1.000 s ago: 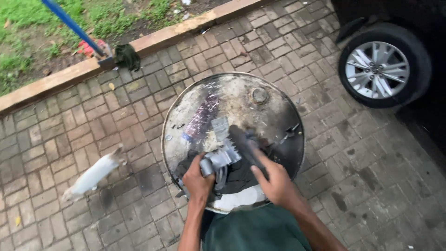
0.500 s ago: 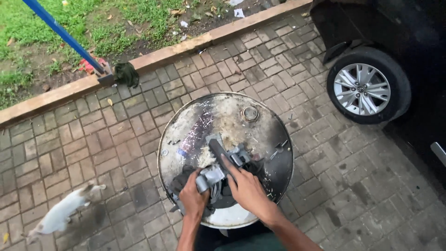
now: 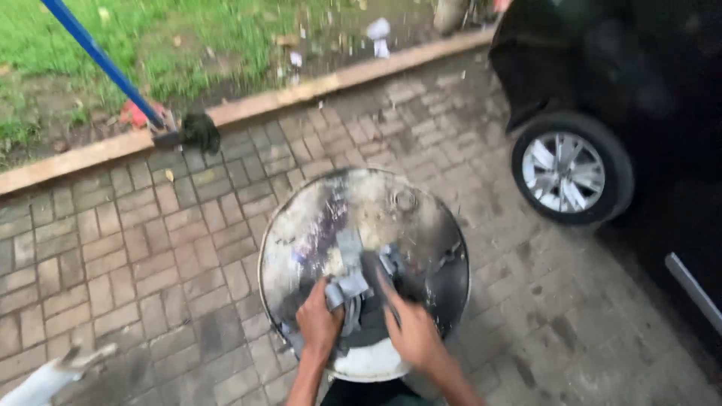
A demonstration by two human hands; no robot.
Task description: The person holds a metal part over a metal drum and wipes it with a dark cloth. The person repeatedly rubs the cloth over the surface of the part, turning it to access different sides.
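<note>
place: outdoor driveway | brick paving (image 3: 150,256) | parked car (image 3: 632,98) | grass verge (image 3: 188,37)

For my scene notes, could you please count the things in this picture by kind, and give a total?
Hands: 2, left hand and right hand
Metal drum top: 1
Grey metal part held on it: 1
Blue pole: 1
Dark car: 1
Car wheel: 1
White animal, partly in view: 1
Total: 8

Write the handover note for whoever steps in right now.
Left hand: closed on a crumpled grey piece on the drum top.
Right hand: on a dark tool, blurred; grip unclear.
The drum stands on brick paving, a car wheel to the right, a white animal at lower left.
Done: grey piece gathered in hand.
Left: scraps remain on the drum top.
</note>
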